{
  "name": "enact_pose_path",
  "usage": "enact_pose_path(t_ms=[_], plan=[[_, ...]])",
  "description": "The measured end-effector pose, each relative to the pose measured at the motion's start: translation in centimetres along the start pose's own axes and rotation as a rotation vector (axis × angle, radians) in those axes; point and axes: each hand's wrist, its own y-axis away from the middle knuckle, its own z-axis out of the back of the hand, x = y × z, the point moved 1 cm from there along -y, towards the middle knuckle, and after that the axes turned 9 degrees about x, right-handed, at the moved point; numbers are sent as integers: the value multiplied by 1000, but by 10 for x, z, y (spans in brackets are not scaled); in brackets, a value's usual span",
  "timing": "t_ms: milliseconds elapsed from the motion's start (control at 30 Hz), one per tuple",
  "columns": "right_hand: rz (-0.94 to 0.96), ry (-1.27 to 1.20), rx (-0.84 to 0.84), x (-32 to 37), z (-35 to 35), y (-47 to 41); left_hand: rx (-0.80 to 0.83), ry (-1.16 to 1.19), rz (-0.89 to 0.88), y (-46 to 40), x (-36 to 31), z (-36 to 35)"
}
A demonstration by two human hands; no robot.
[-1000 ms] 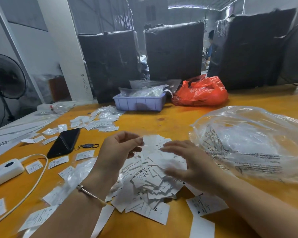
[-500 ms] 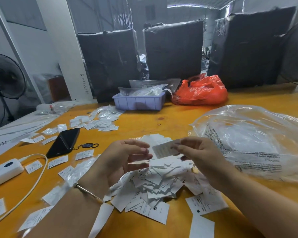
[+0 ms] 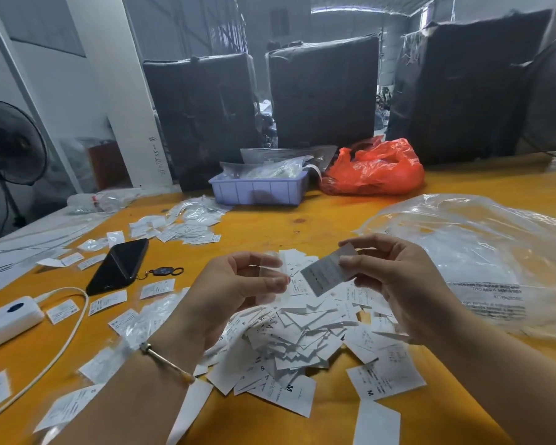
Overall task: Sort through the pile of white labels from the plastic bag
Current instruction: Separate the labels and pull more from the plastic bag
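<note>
The step in hand looks like checking a single label: at the centre of the frame the right hand [image 3: 395, 284] pinches one white label [image 3: 329, 273] between thumb and fingertips, lifted clear above the pile of labels [image 3: 296, 332] that spreads over the orange worktop [image 3: 302, 220] in the lower middle. The left hand [image 3: 238, 290] hovers just beside it, its grip curled around what seems to be a small clear sleeve [image 3: 270, 274]; it is too blurred and see-through to be sure. My guess is that the next move calls for reading the size mark on the held label and either slipping it into the sleeve or laying it with its like, which needs a steady two-handed pinch since the paper is thin and floppy. The big clear plastic bag [image 3: 469, 261] lies crumpled at the right of the frame, touching the pile's edge, and could drag loose labels if nudged. To the left lie a black phone [image 3: 119, 264] with a key fob [image 3: 164, 271], a white power strip [image 3: 7, 319] with its cable [image 3: 65, 342], and scattered bagged labels [image 3: 106, 301], so sorted groups have little free room there. Further back, in the upper middle, stand a lilac tray [image 3: 257, 191] and a red bag [image 3: 373, 168], well apart from the hands
</note>
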Motion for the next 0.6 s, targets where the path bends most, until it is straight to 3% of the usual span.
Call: enact_pose_path(t_ms=[133, 300, 467, 600], plan=[[194, -29, -50, 17, 2, 6, -5, -88, -150, 4, -4, -4], [550, 375, -130, 38, -10, 23, -17, -306, -317, 10, -6, -12], [646, 598, -100, 38, -22, 29, 9, -398, -400, 14, -7, -18], [652, 639, -82, 35, -21, 30, 36, -388, -415, 15, -9, -18]])
